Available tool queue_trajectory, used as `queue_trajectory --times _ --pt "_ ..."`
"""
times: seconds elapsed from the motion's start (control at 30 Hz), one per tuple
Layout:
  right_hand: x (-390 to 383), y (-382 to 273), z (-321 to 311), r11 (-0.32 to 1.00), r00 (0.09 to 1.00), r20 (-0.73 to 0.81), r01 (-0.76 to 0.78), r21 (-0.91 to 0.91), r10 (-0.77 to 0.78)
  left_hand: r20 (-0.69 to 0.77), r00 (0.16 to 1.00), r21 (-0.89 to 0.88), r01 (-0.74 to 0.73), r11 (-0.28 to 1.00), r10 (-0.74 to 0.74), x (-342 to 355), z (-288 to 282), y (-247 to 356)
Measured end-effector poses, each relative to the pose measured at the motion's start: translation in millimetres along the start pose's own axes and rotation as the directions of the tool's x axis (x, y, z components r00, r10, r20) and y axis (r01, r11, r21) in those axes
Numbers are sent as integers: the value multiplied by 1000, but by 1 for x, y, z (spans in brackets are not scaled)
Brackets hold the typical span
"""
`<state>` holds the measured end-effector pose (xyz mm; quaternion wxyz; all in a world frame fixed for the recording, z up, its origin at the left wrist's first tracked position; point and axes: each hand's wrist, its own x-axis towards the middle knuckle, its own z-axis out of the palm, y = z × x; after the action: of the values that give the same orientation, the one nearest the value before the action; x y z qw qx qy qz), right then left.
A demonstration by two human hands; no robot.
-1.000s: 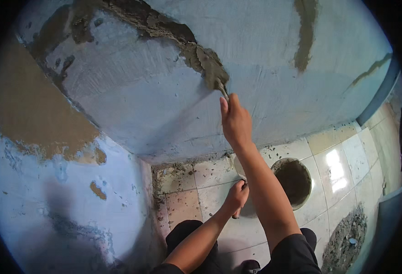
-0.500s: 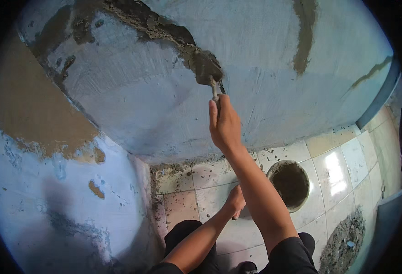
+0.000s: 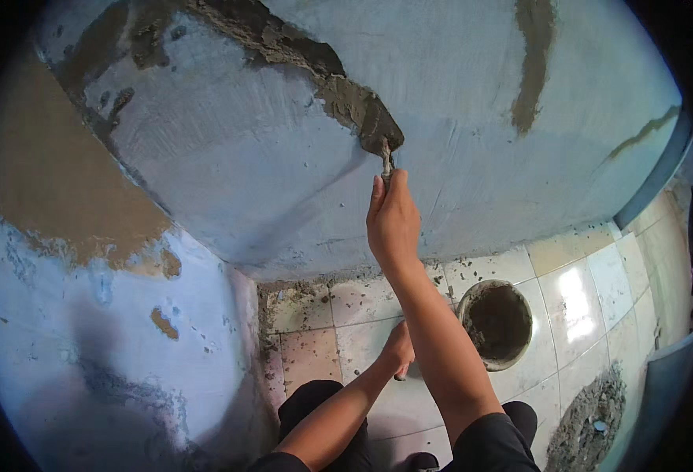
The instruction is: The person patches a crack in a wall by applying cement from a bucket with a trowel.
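My right hand is closed round the handle of a trowel, with the arm stretched out ahead. Its mortar-smeared blade lies against the wall, at the lower right end of a rough strip of wet grey-brown mortar that slants down from the upper left. Lower down, my left hand is closed close to my right forearm, which partly covers it. A small dark end pokes out beneath its fingers, but I cannot make out what it belongs to.
A round bucket of mortar stands on the tiled floor right of my right forearm. A heap of mortar lies at the lower right. Crumbs litter the tiles by the corner. The left wall bears a brown plaster patch.
The trowel and my right hand have moved a little right and down along the wall. More mortar shows left of the blade. My left hand has stayed nearly in place.
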<state>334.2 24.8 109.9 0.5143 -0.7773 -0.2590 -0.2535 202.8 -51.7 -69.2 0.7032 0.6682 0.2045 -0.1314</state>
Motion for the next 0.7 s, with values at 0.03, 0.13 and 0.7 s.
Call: queue_trajectory --times 0.03,0.13,0.7 --pt "-1 1 -2 1000 1000 -1 -13 -6 13 -8 997 21 82 996 -82 0 2 2" --pt "-9 -8 -3 993 999 -2 -43 109 43 -28 993 19 119 993 -118 0 -3 -8" --pt "-53 29 11 962 977 29 -211 172 209 -46 951 -204 -309 929 306 50 41 -88"
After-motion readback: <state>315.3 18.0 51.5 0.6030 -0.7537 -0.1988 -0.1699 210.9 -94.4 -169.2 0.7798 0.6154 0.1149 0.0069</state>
